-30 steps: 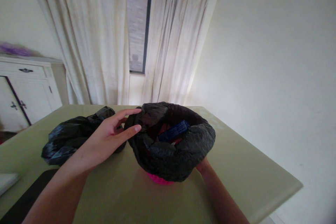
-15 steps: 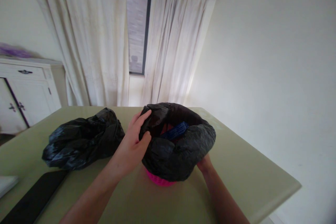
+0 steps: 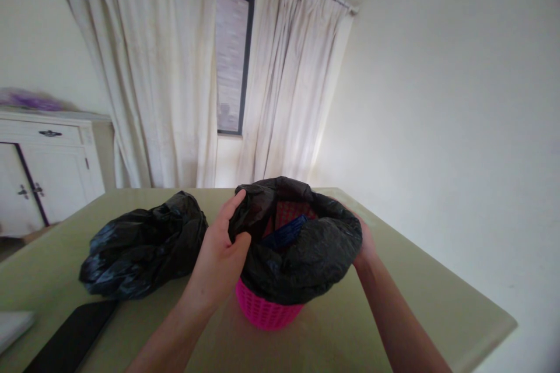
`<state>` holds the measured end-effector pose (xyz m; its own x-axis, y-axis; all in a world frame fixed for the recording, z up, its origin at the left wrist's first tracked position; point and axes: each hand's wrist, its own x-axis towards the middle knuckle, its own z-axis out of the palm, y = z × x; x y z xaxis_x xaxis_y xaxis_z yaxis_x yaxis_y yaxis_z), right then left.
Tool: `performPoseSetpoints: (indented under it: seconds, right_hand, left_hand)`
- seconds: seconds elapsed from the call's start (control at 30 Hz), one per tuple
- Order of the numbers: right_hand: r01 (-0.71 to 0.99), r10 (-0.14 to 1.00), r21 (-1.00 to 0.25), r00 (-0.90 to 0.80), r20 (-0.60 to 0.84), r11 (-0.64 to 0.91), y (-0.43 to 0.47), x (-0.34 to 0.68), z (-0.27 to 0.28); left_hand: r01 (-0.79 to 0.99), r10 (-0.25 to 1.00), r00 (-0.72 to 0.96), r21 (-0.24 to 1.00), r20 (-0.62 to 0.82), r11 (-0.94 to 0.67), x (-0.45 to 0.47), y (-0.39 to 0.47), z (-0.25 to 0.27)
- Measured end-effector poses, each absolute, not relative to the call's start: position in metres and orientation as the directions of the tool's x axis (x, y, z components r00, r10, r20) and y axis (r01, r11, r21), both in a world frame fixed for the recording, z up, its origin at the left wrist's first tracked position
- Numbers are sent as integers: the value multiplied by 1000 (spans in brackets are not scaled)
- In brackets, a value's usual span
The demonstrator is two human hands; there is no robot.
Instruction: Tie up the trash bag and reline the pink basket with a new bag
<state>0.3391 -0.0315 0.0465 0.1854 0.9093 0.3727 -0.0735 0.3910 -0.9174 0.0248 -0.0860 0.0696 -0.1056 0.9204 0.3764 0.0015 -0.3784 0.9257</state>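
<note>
A pink plastic basket (image 3: 269, 310) with a perforated wall rests on the table, lined with a black garbage bag (image 3: 306, 265) that is folded out over its rim. Inside lies a blue, ribbed-looking object (image 3: 286, 232) whose kind I cannot make out. My left hand (image 3: 223, 250) is closed on the bag's left edge, thumb in front and fingers around the far side. At the right side, my right hand (image 3: 366, 247) holds the bag's folded edge; most of its fingers are hidden behind the plastic.
Another black garbage bag (image 3: 144, 247), crumpled, lies left of the basket. Nearer me are a flat black object (image 3: 72, 335) and a white object (image 3: 13, 326) at the table's left. Beyond the pale green table (image 3: 420, 297) stand a white cabinet (image 3: 61, 169), curtains and a wall.
My right hand has moved up from beneath the bag to its right edge. More of the pink basket shows below the bag, and its red-pink inner wall shows more. The view has tilted up slightly.
</note>
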Motion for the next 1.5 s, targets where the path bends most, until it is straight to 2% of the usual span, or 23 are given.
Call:
performPoseSetpoints:
  seconds: [0.13,0.37,0.6,0.7,0.9,1.03,1.13,1.3,1.5]
  right_hand:
    - [-222,959,-938,159,233,264,-24,326,65]
    - [-173,920,-913,205,334,370,-13,309,76]
    - [-131,915,-915,197,353,381,-9,291,67]
    - [-70,917,-926,180,355,372,-10,292,68]
    - [155,896,-898,107,430,412,-9,309,68]
    - [209,901,-888,61,430,410,-9,314,67]
    - [256,928,-900,27,371,352,-9,315,68]
    - [280,985,-944,-64,163,174,-10,315,64]
    - [268,986,-951,-98,131,153,-5,314,57]
  left_hand:
    - [9,902,-181,918,392,-397,20,-83,73]
    - [-159,881,-326,899,342,-408,6,-67,61]
    - [-97,848,-405,907,341,-411,-3,-63,62]
    - [-117,834,-451,906,317,-407,-4,-63,67]
    - [-151,831,-481,907,280,-393,-8,-58,67]
    - [-129,796,-525,897,299,-422,-6,-53,65]
    - [-124,768,-554,880,321,-458,-3,-51,64]
    - [-121,751,-587,885,301,-449,-1,-52,64]
    - [-64,739,-593,897,319,-438,-1,-54,63]
